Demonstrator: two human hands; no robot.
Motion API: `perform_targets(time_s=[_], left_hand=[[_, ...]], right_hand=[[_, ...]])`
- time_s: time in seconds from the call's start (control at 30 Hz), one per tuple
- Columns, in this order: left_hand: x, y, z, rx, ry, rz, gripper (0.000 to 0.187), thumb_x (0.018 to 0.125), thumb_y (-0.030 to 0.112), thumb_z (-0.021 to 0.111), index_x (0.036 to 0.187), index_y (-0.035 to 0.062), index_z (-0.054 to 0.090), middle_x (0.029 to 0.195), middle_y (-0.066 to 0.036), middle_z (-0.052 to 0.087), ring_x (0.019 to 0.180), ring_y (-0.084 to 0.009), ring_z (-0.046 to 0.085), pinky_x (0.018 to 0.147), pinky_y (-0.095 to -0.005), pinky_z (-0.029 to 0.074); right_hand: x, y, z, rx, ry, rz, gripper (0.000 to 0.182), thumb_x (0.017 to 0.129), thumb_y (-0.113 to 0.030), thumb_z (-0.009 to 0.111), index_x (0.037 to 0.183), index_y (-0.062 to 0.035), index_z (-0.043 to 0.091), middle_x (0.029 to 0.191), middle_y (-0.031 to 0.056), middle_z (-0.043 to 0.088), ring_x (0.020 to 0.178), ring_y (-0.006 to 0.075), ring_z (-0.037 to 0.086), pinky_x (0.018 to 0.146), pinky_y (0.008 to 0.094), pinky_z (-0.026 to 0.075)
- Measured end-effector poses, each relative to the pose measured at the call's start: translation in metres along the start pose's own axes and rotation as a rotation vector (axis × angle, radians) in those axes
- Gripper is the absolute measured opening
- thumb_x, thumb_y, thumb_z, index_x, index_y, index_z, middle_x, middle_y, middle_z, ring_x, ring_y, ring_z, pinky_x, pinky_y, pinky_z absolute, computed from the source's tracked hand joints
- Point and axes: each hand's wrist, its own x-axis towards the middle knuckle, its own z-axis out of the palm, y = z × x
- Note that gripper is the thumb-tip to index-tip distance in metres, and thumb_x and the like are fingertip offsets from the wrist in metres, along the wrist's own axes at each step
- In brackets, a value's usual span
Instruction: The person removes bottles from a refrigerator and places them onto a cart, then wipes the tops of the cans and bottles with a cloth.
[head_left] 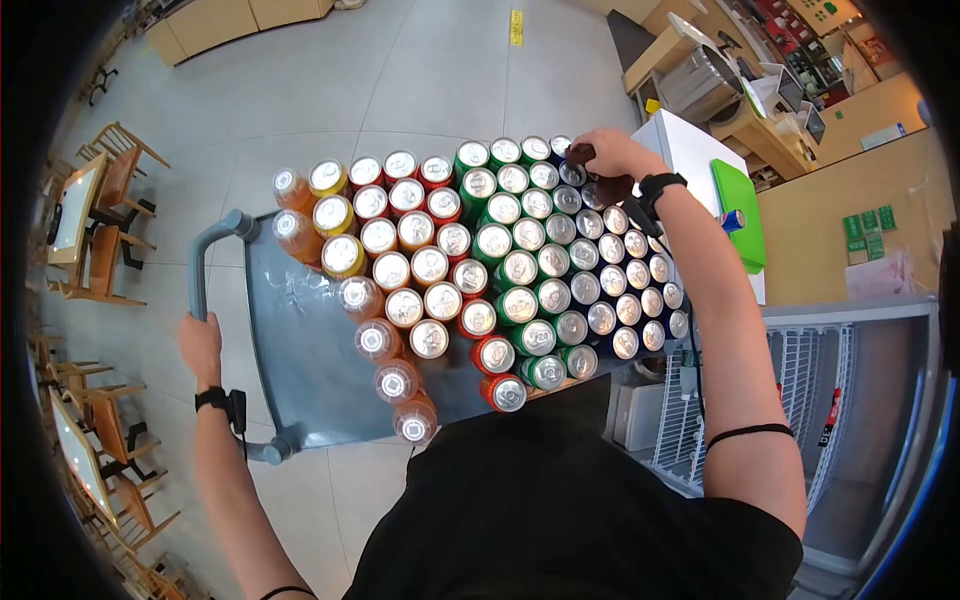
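Observation:
A grey cart (300, 385) carries several upright drink cans in groups: green cans (519, 267), dark blue cans (601, 318), red ones (501, 392) and yellow-rimmed ones (342, 256). Bottles with clear caps (396, 381) stand along the left side of the group. My left hand (200, 346) is wrapped round the cart's grey handle (199, 278). At the far right corner of the cans, my right hand (612, 160) is over the dark blue cans, its fingers bent down beside a brown thing I cannot make out. Its fingertips are partly hidden.
Right of the cart is an open fridge with white wire shelves (790, 370). A white surface (690, 150) holds a green tray (735, 190) and a blue can (733, 220). Wooden chairs (105, 245) and tables (75, 210) stand at the left, a steel pot (700, 84) at the back right.

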Motion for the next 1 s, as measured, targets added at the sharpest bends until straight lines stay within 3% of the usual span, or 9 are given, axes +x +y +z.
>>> perform_targets(time_s=[0.07, 0.2, 0.23, 0.47, 0.6, 0.9, 1.0], left_hand=[[-0.002, 0.005, -0.005, 0.004, -0.047, -0.027, 0.042, 0.088, 0.032, 0.067, 0.108, -0.0051, 0.067, 0.104, -0.026, 0.070, 0.097, -0.0447, 0.068, 0.085, -0.0513, 0.055], [-0.003, 0.014, -0.016, -0.002, -0.100, -0.117, 0.041, 0.088, 0.032, 0.066, 0.111, -0.0020, 0.066, 0.105, -0.024, 0.070, 0.098, -0.0438, 0.067, 0.085, -0.0511, 0.055], [-0.002, 0.016, -0.018, 0.016, -0.132, -0.145, 0.041, 0.088, 0.033, 0.066, 0.112, -0.0011, 0.066, 0.106, -0.023, 0.071, 0.098, -0.0435, 0.067, 0.085, -0.0510, 0.055], [0.004, 0.013, -0.014, -0.012, -0.129, -0.155, 0.043, 0.089, 0.035, 0.065, 0.113, -0.0003, 0.066, 0.106, -0.023, 0.070, 0.099, -0.0429, 0.067, 0.086, -0.0516, 0.055], [0.004, 0.002, 0.007, -0.007, -0.104, -0.114, 0.044, 0.089, 0.035, 0.065, 0.115, 0.0000, 0.065, 0.106, -0.023, 0.070, 0.099, -0.0430, 0.067, 0.085, -0.0512, 0.055], [0.006, 0.019, -0.008, -0.019, -0.059, -0.119, 0.040, 0.090, 0.035, 0.066, 0.108, -0.0003, 0.066, 0.102, -0.023, 0.071, 0.095, -0.0431, 0.069, 0.082, -0.0496, 0.057], [0.001, 0.031, -0.027, 0.002, -0.082, -0.149, 0.038, 0.090, 0.035, 0.066, 0.105, -0.0002, 0.067, 0.102, -0.023, 0.071, 0.095, -0.0433, 0.069, 0.082, -0.0497, 0.057]], right_hand=[[0.009, 0.005, 0.011, 0.143, 0.159, 0.018, 0.044, 0.073, -0.010, 0.066, 0.117, -0.0116, 0.069, 0.111, 0.0170, 0.072, 0.105, 0.0370, 0.066, 0.090, 0.0431, 0.054], [0.010, -0.015, 0.026, 0.022, 0.218, 0.043, 0.045, 0.077, -0.010, 0.068, 0.121, -0.0169, 0.065, 0.115, 0.0161, 0.064, 0.104, 0.0391, 0.065, 0.089, 0.0462, 0.054], [0.012, -0.013, 0.026, 0.013, 0.168, 0.038, 0.045, 0.078, -0.010, 0.068, 0.122, -0.0188, 0.064, 0.116, 0.0153, 0.059, 0.103, 0.0403, 0.064, 0.089, 0.0479, 0.054], [0.004, 0.002, 0.001, 0.009, -0.004, -0.086, 0.042, 0.079, -0.010, 0.065, 0.120, -0.0197, 0.066, 0.113, 0.0155, 0.061, 0.105, 0.0382, 0.063, 0.088, 0.0459, 0.054], [0.007, 0.000, 0.015, 0.029, 0.182, -0.003, 0.044, 0.081, -0.012, 0.065, 0.124, -0.0223, 0.064, 0.113, 0.0147, 0.061, 0.105, 0.0384, 0.063, 0.089, 0.0470, 0.053], [-0.011, 0.008, 0.012, -0.063, 0.072, -0.053, 0.045, 0.081, -0.012, 0.065, 0.124, -0.0219, 0.064, 0.114, 0.0144, 0.060, 0.099, 0.0406, 0.064, 0.089, 0.0486, 0.053], [-0.005, 0.001, 0.021, -0.007, 0.269, -0.008, 0.046, 0.082, -0.011, 0.063, 0.127, -0.0218, 0.062, 0.115, 0.0157, 0.060, 0.098, 0.0413, 0.064, 0.088, 0.0479, 0.054]])
